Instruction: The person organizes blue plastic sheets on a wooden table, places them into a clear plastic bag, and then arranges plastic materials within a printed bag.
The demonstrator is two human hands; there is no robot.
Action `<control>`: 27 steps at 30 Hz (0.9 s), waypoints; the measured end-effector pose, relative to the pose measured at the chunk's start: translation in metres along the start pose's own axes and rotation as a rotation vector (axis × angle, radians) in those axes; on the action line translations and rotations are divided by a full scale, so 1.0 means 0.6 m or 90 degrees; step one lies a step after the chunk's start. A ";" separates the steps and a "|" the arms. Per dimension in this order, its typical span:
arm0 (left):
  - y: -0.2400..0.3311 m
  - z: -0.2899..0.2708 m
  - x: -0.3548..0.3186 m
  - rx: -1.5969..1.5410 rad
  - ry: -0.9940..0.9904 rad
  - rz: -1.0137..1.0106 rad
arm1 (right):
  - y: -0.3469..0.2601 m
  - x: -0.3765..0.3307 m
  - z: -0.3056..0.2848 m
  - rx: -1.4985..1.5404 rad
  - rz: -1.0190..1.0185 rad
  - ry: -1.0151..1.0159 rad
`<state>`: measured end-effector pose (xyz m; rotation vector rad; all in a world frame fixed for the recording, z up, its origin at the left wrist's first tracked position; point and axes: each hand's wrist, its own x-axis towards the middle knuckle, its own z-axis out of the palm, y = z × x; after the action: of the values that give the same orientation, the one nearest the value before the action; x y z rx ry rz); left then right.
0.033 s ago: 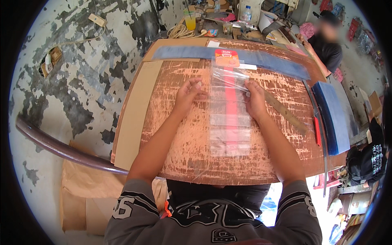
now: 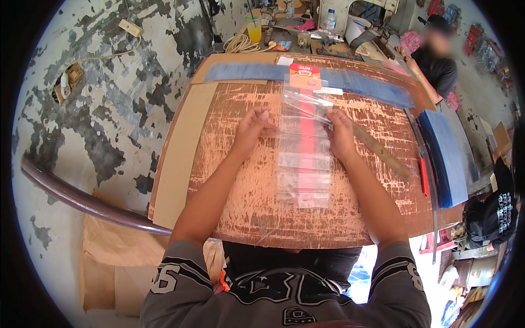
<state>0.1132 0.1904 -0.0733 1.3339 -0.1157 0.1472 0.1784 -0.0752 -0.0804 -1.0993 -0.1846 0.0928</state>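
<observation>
A long clear plastic pocket strip [image 2: 304, 164] lies down the middle of the worn brown board. It has a red band along its length, several cross seams, and an orange-red header card [image 2: 305, 76] at its far end. On its right edge, near the top, my right hand [image 2: 341, 134] pinches the plastic between thumb and fingers. My left hand [image 2: 254, 128] is beside the strip's left edge, thumb and forefinger drawn together; whether anything thin is between them is hidden. Under the card's end runs a bluish translucent plastic sheet [image 2: 240, 72].
A metal ruler [image 2: 383, 152] lies right of my right hand. Beyond it are a red-handled blade [image 2: 424, 176] and a stack of blue plastic sheets [image 2: 444, 158]. Cardboard [image 2: 183, 153] covers the board's left edge. Another person [image 2: 437, 60] sits at far right.
The near end of the pocket strip has shifted slightly left, and its red band looks paler. Both hands stay almost where they were.
</observation>
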 end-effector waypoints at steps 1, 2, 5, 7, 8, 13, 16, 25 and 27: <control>-0.002 0.003 0.002 0.037 -0.021 -0.004 | 0.002 0.001 -0.001 -0.065 -0.019 -0.035; 0.000 0.004 -0.002 0.076 -0.038 -0.007 | 0.004 -0.001 0.006 -0.129 -0.035 -0.072; 0.008 0.017 -0.017 0.123 -0.048 0.003 | -0.005 -0.022 0.019 -0.309 -0.001 -0.122; 0.011 0.010 -0.012 0.139 -0.052 0.030 | -0.012 -0.033 0.042 -0.295 -0.019 -0.115; -0.003 -0.006 -0.003 0.150 -0.060 0.050 | -0.013 -0.033 0.041 -0.313 -0.022 -0.137; 0.009 0.010 -0.001 0.102 -0.032 0.002 | -0.038 -0.042 0.018 -0.361 -0.015 -0.193; 0.000 -0.002 -0.002 0.078 -0.004 0.001 | -0.077 -0.102 0.015 -0.437 0.004 -0.214; -0.021 0.003 0.007 0.065 0.004 0.031 | -0.182 -0.480 -0.157 -0.147 0.290 -0.379; -0.023 0.000 0.006 0.060 0.016 0.025 | -0.152 -0.558 -0.233 -0.036 0.327 -0.473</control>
<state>0.1194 0.1877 -0.0856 1.4240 -0.1146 0.2052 -0.1242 -0.2944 -0.0953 -1.1062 -0.5671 0.9657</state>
